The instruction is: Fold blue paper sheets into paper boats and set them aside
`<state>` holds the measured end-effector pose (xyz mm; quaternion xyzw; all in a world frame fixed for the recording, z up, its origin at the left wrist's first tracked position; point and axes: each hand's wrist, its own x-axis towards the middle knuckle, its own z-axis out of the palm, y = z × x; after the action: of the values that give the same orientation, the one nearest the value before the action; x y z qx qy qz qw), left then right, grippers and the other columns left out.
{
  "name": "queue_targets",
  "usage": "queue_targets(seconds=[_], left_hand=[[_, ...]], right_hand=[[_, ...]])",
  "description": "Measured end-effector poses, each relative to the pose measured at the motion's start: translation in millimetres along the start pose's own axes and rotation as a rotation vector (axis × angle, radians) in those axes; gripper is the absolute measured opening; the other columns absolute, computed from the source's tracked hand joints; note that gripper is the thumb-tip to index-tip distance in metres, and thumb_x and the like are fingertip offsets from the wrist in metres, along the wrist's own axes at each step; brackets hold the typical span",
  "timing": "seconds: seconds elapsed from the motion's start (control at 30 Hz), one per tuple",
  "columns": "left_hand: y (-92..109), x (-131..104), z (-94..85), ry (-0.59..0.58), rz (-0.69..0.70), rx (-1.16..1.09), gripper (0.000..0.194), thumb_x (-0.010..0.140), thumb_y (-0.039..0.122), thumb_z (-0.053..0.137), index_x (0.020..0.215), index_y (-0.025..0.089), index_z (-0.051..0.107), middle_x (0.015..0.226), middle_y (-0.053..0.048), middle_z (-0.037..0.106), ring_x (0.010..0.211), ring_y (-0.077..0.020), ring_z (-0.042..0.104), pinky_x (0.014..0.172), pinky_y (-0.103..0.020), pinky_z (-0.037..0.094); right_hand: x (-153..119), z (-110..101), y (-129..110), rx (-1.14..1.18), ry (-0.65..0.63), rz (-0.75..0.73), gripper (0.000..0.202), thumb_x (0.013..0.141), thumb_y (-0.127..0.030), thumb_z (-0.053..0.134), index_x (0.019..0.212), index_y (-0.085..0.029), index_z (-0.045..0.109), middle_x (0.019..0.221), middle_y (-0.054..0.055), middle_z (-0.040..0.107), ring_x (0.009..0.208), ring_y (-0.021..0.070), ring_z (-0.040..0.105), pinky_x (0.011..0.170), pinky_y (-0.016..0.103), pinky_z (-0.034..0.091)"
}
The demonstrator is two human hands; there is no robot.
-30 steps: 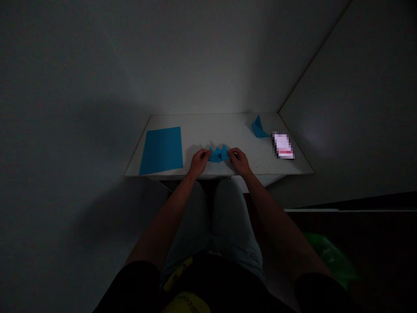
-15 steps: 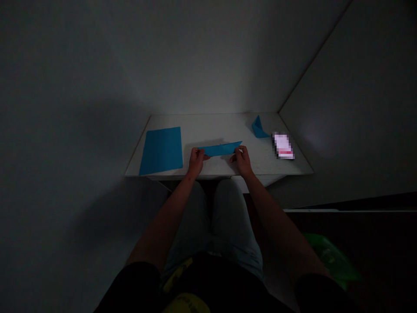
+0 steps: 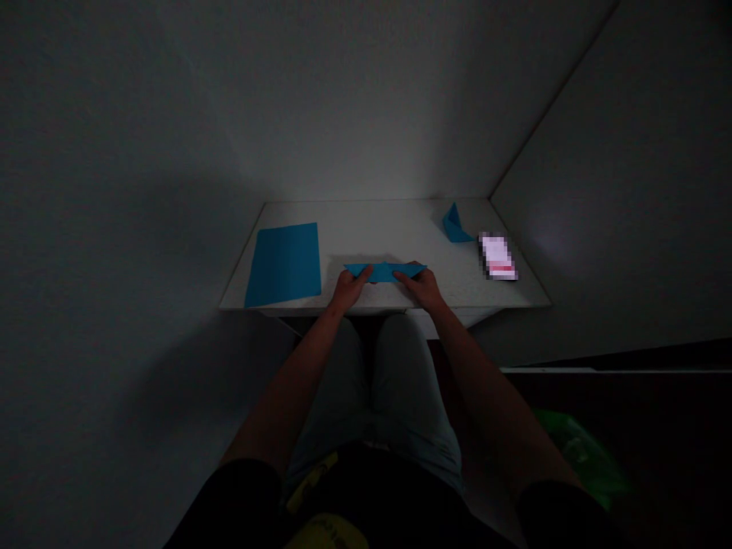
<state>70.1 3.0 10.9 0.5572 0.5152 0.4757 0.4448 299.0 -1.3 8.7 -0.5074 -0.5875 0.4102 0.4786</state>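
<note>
A folded blue paper boat (image 3: 383, 272), long and flat with pointed ends, is held level above the front of the white table. My left hand (image 3: 350, 290) grips it left of its middle, thumb pressed on the near face. On the other side my right hand (image 3: 422, 288) pinches it the same way, its fingers mostly behind the paper. A small peak shows at the middle of the top edge. Farther back on the right stands a second blue paper boat (image 3: 456, 226), touched by neither hand.
Blue paper sheet (image 3: 284, 264) lies flat at the left of the white table (image 3: 366, 217). A phone (image 3: 498, 256) with a lit, blurred screen lies at the right. Walls rise behind and to the right. A green plastic bag (image 3: 583, 454) is on the floor at lower right.
Both hands have moved inward along the folded paper, and their thumbs now lie on its near face. The paper has levelled and come slightly closer to me.
</note>
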Motion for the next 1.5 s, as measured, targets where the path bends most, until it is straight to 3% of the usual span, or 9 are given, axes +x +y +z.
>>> queue_targets(seconds=[0.17,0.3,0.43,0.63,0.8,0.97,1.1,1.33,1.5], left_hand=[[-3,1,-0.2,0.206,-0.065,-0.027,0.063,0.097,0.077,0.054,0.066,0.022,0.057,0.058,-0.002,0.062,0.066,-0.0198,0.067,0.069,-0.031,0.054],[-2,1,1.7,0.242,-0.086,-0.157,0.062,0.098,0.082,0.048,0.078,0.024,0.053,0.048,0.005,0.049,0.048,-0.0155,0.059,0.053,-0.026,0.048],[3,0,2.1,0.273,-0.108,-0.246,0.061,0.096,0.084,0.050,0.090,0.023,0.054,0.046,0.010,0.045,0.037,-0.0132,0.050,0.044,-0.025,0.044],[9,-2,-2.2,0.238,-0.069,-0.248,0.066,0.096,0.086,0.046,0.085,0.022,0.056,0.044,0.006,0.048,0.038,-0.0144,0.052,0.041,-0.024,0.042],[3,0,-5.3,0.165,-0.038,-0.182,0.069,0.094,0.089,0.047,0.073,0.023,0.053,0.043,0.003,0.050,0.040,-0.0145,0.053,0.041,-0.024,0.042],[0,2,-7.3,0.159,-0.054,-0.177,0.067,0.092,0.088,0.051,0.082,0.022,0.056,0.062,0.000,0.063,0.044,-0.0134,0.057,0.043,-0.025,0.049],[2,2,-7.2,0.173,-0.020,-0.242,0.067,0.090,0.085,0.056,0.109,0.021,0.063,0.102,-0.006,0.074,0.049,-0.0096,0.058,0.043,-0.026,0.052],[3,0,-4.0,0.130,-0.039,-0.219,0.068,0.088,0.083,0.059,0.104,0.017,0.067,0.085,-0.003,0.066,0.049,-0.0096,0.055,0.042,-0.025,0.051],[9,-3,-4.6,0.128,-0.011,-0.146,0.063,0.089,0.079,0.061,0.099,0.017,0.067,0.082,-0.002,0.065,0.050,-0.0087,0.054,0.043,-0.023,0.048]], right_hand=[[-1,-1,2,-0.097,0.002,0.071,0.069,0.095,-0.085,0.048,0.061,-0.025,0.055,0.054,0.002,0.056,0.058,0.0198,0.058,0.064,0.035,0.049],[-1,2,4,-0.079,0.010,0.133,0.079,0.100,-0.086,0.029,0.054,-0.026,0.055,0.051,0.006,0.055,0.062,0.0233,0.063,0.073,0.038,0.053],[-4,3,0,-0.096,0.005,0.045,0.073,0.101,-0.082,0.035,0.067,-0.025,0.064,0.058,0.004,0.060,0.067,0.0232,0.064,0.078,0.037,0.054],[-27,-10,-3,-0.088,-0.097,-0.090,0.055,0.100,-0.070,0.057,0.129,-0.025,0.070,0.080,-0.001,0.069,0.060,0.0154,0.059,0.060,0.028,0.047],[-55,-26,-4,-0.182,-0.221,-0.167,0.045,0.099,-0.061,0.066,0.124,-0.024,0.073,0.077,-0.001,0.071,0.063,0.0164,0.062,0.064,0.028,0.049],[-56,-34,-16,-0.310,-0.317,-0.248,0.032,0.106,-0.050,0.058,0.115,-0.027,0.077,0.104,0.005,0.081,0.084,0.0199,0.073,0.081,0.031,0.055],[-35,-56,-20,-0.483,-0.179,-0.213,0.029,0.110,-0.039,0.052,0.124,-0.028,0.075,0.110,0.005,0.081,0.091,0.0213,0.075,0.087,0.033,0.056],[26,-121,-2,-0.708,0.106,-0.092,0.018,0.105,-0.032,0.063,0.115,-0.026,0.077,0.112,0.010,0.082,0.097,0.0283,0.074,0.084,0.038,0.054],[49,-137,12,-0.792,0.174,0.021,0.022,0.106,-0.038,0.063,0.111,-0.022,0.077,0.103,0.015,0.081,0.092,0.0310,0.073,0.081,0.041,0.053]])
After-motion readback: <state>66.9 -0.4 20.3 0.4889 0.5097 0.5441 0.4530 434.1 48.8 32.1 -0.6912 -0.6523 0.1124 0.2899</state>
